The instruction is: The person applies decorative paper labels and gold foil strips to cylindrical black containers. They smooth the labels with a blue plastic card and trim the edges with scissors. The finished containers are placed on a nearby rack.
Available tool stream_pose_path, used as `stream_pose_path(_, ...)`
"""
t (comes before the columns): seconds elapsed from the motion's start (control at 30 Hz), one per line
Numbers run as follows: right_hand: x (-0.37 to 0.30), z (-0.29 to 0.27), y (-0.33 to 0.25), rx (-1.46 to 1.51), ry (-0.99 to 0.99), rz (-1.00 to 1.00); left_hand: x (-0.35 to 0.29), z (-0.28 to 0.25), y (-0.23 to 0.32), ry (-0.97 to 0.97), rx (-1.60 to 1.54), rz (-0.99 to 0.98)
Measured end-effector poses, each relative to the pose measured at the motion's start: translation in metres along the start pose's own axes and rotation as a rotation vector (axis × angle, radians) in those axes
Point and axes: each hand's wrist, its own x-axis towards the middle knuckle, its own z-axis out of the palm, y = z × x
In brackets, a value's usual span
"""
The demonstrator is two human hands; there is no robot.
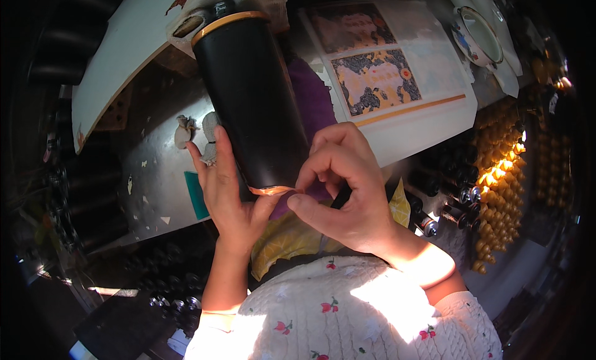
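A black cylinder point(254, 99) lies tilted before me, with a gold band round its far end and a thin gold strip point(270, 190) along its near rim. My left hand point(233, 198) supports the cylinder's near left side, its fingers stretched along the wall and its thumb against the gold strip. At the right end of that strip, my right hand point(347, 186) pinches with thumb and forefinger. A short black object point(341, 196) shows under its curled fingers; its kind is hidden. Purple cloth point(313, 93) lies beneath the cylinder.
To the right lies a white sheet point(434, 127) with printed patterned panels and a gold strip. Beyond it stands a white enamel basin point(481, 37). Grey crumpled cloth point(184, 133) and a teal piece point(197, 195) are at left. Rows of gold knobs point(496, 192) fill the right side.
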Motion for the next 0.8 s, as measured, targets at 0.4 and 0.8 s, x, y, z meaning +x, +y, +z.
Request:
stream_pose_path(0.4,0.001,0.003,-0.004,0.107,0.013,0.152,-0.079,-0.003,0.022,-0.144,-0.173,-0.087)
stream_pose_path(0.8,0.003,-0.003,-0.002,0.110,-0.044,0.127,-0.069,-0.002,0.029,-0.143,-0.103,-0.041)
